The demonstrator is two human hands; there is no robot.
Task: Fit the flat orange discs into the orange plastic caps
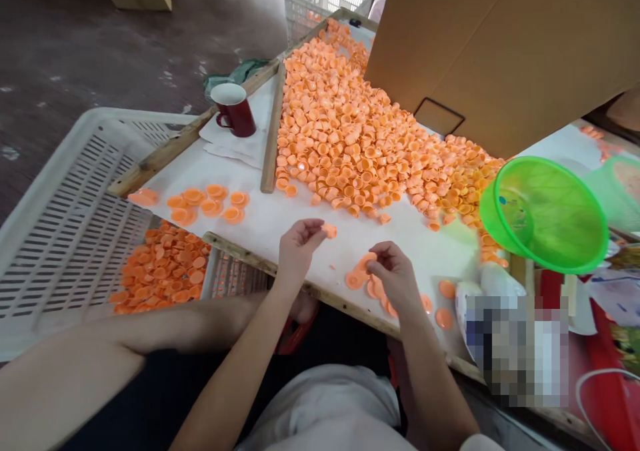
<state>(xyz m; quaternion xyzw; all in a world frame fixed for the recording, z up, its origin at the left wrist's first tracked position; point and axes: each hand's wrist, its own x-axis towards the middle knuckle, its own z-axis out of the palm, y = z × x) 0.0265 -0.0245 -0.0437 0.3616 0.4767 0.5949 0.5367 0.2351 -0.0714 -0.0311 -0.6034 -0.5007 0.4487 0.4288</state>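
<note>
My left hand [302,239] pinches a small orange plastic cap [329,230] between thumb and fingertips, just above the white tabletop [265,237]. To its right, my right hand [395,272] grips a flat round orange disc [369,258] at its edge. Beneath the right hand lie more orange discs [354,280], partly covered by the hand. Two or so loose discs [444,318] rest farther right. Beyond both hands spreads a big heap of small orange cup-shaped caps [345,144]. Small stacks of orange discs [235,207] sit on the table at the left.
A maroon mug [241,117] stands behind a wooden strip [273,131]. White crates [95,171] are at the left, with orange pieces [165,264] below the table edge. At right are a green basin [545,214] and plastic bags. A large cardboard box [500,51] rises behind the heap.
</note>
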